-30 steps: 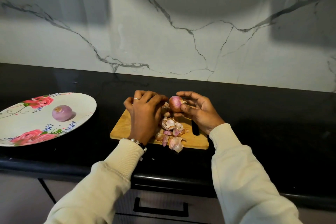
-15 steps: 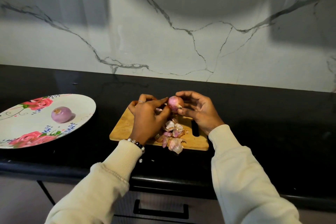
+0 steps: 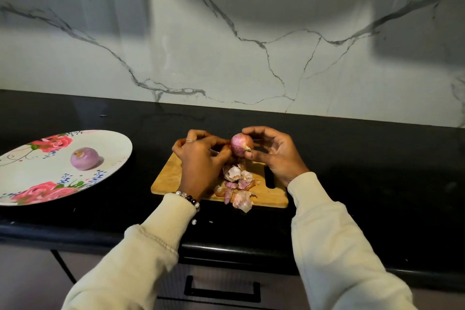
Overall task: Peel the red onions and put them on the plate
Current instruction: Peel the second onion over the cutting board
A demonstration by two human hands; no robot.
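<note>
step: peeling second red onion (image 3: 241, 144) over cutting board (image 3: 168, 176) | right hand (image 3: 273, 152) pinches onion | left hand (image 3: 201, 156) curled, grip unclear | next: strip remaining skin, move to plate (image 3: 118, 151)

Between the plate (image 3: 118, 158) and the cutting board (image 3: 166, 178) runs a strip of bare black bench (image 3: 141, 118), wide enough for a hand to pass. The bench behind the board, up to the marble wall (image 3: 251, 63), lies open, as does the stretch to its right. Onion skins (image 3: 237, 178) clutter the board's middle; its left part is bare. A peeled onion (image 3: 84, 158) sits mid-plate, with bare plate all round it.
</note>
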